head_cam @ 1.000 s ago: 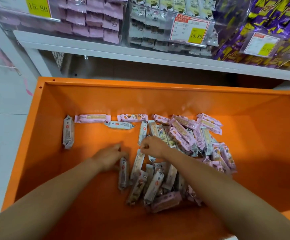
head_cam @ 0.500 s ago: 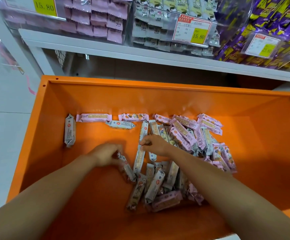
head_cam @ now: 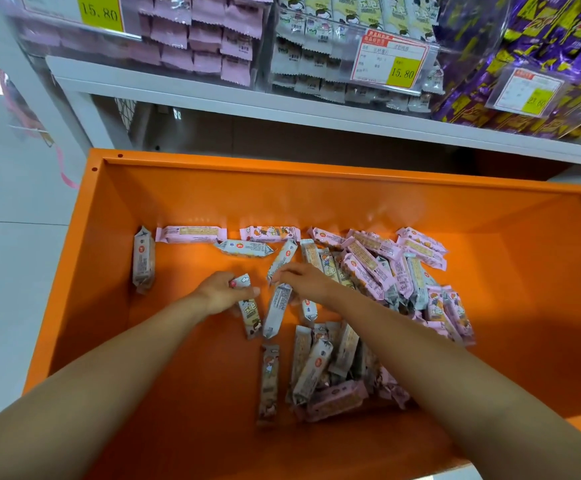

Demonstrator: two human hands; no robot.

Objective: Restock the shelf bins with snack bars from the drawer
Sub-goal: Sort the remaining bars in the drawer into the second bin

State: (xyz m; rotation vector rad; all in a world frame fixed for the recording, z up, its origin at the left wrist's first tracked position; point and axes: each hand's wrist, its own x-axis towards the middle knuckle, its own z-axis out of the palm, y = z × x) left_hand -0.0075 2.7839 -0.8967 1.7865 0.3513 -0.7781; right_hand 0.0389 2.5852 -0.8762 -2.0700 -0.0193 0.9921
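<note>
Head view. An orange drawer (head_cam: pixel 74 271) holds loose snack bars (head_cam: pixel 368 271), pink and grey-white, heaped toward its right side. The left hand (head_cam: pixel 223 292) grips one grey-white bar (head_cam: pixel 251 317), thumb across the wrapper. The right hand (head_cam: pixel 302 280), fingers curled, lies on the heap just beside it; whether it holds a bar cannot be told. Above, a white shelf (head_cam: pixel 212 98) carries clear bins (head_cam: pixel 264 64) of packets with yellow price labels (head_cam: pixel 391 62).
</note>
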